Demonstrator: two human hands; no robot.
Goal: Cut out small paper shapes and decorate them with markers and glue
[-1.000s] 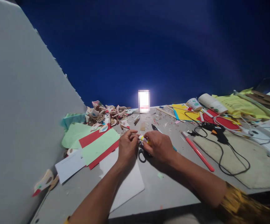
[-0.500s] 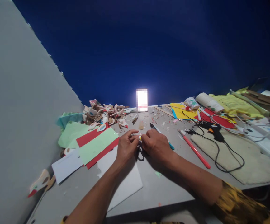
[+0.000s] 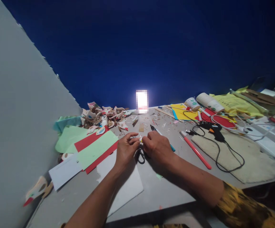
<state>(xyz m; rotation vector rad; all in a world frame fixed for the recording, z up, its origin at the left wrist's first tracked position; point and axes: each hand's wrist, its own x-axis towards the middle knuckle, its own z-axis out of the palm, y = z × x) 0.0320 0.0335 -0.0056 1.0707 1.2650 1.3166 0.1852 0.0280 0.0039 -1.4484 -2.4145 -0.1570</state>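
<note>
My left hand (image 3: pixel 126 152) and my right hand (image 3: pixel 158 148) meet over the middle of the table. Between their fingertips is a small white-and-yellow piece (image 3: pixel 140 139), mostly hidden, its kind unclear. Both hands are closed in a pinch around it. Just below them shows a black loop handle (image 3: pixel 141 157), which looks like scissors; the rest is covered by my hands. A marker with a teal end (image 3: pixel 172 148) lies beyond my right hand, partly behind it. Under my left forearm is a white sheet (image 3: pixel 130 190).
Left of my hands lie green paper (image 3: pixel 96 148), red strips (image 3: pixel 87 141) and white paper (image 3: pixel 64 172). Behind them is a heap of painted cutouts (image 3: pixel 104 115). At right are a red stick-like tool (image 3: pixel 197 152), a black glue gun (image 3: pixel 214 129) with cord, and yellow card (image 3: pixel 185 112).
The view has shifted slightly, moving the scene a little to the left. Both hands keep nearly the same pinch on the small piece.
</note>
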